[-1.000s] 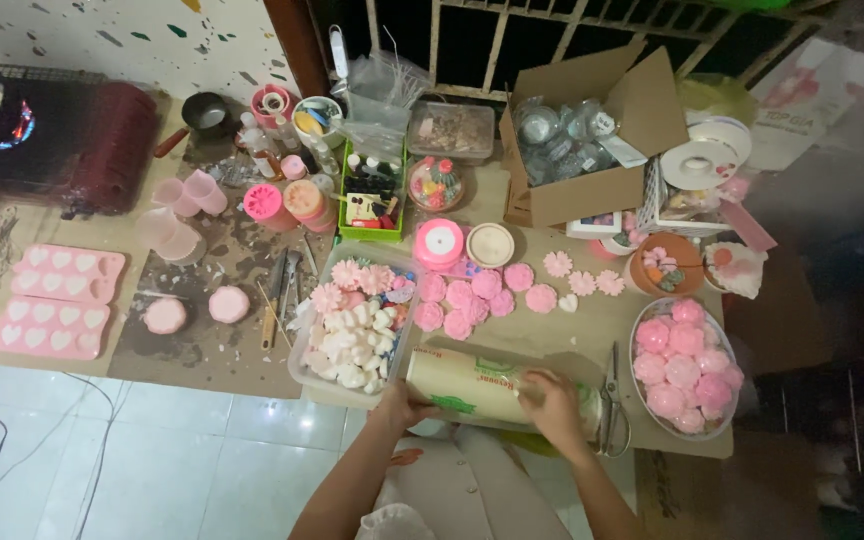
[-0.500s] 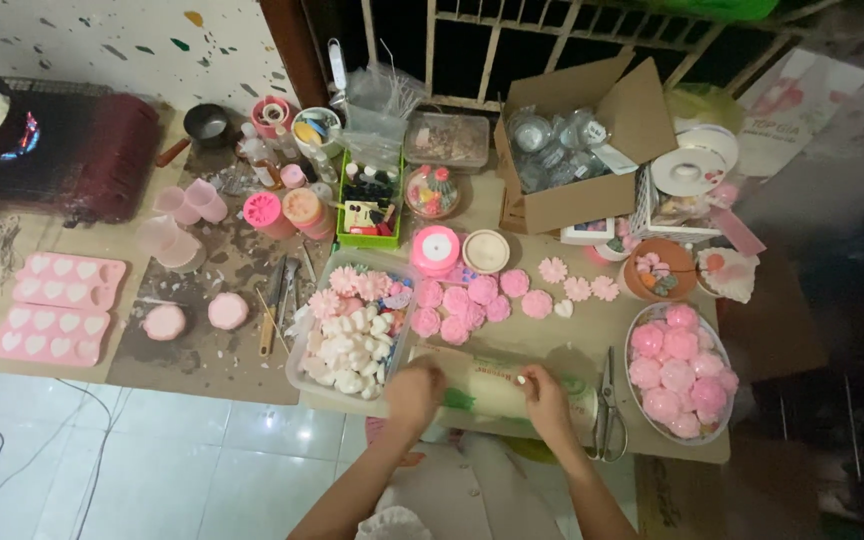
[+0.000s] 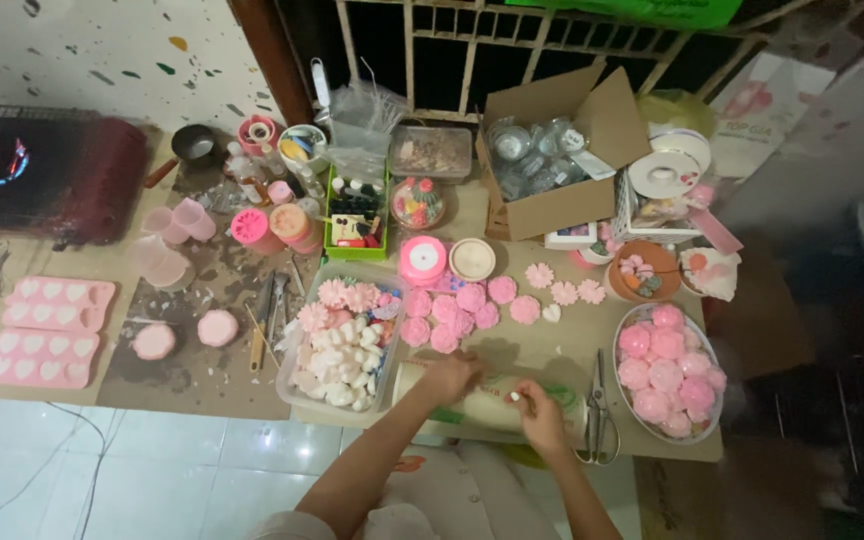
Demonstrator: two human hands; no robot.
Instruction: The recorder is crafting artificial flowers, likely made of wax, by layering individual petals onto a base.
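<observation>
A cream roll of wrap with green print (image 3: 480, 406) lies across the near edge of the brown table (image 3: 552, 350). My left hand (image 3: 449, 377) rests on top of the roll at its left part. My right hand (image 3: 537, 414) is closed on the roll's right part, fingertips pinching something small and white. Just beyond the hands lie several pink flower-shaped soaps (image 3: 457, 312). A clear tray (image 3: 344, 345) of white and pink pieces sits left of the roll. Scissors (image 3: 597, 408) lie to the right of my right hand.
A clear bowl of pink round soaps (image 3: 668, 372) stands at the right. Pink heart moulds (image 3: 47, 330) lie far left. An open cardboard box (image 3: 552, 150) with jars, a green bottle tray (image 3: 355, 215), pink cups (image 3: 177, 235) and ribbon spools (image 3: 422, 260) crowd the back.
The view has shifted slightly. My left hand has moved right along the roll, closer to my right hand, and both hands sit a little further onto it.
</observation>
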